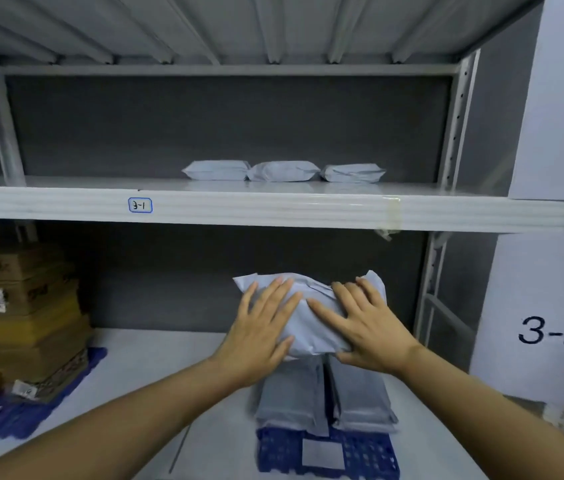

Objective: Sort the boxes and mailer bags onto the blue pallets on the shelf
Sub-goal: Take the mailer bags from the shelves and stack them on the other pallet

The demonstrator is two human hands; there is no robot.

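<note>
- Well left of the hands, cardboard boxes stood stacked on a blue pallet; their number was unclear.
- Up and left, a shelf label read "3-1".
- Above the hands, three mailer bags lay in a row.
- The left hand and right hand lay flat, fingers spread, pressing one top mailer bag onto two grey stacks on a second pallet.
- To the right, a sign read "3-2".

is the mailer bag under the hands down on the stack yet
Down: the white mailer bag lies across the stacked grey bags on the blue pallet, left hand and right hand pressing flat on top.
</note>
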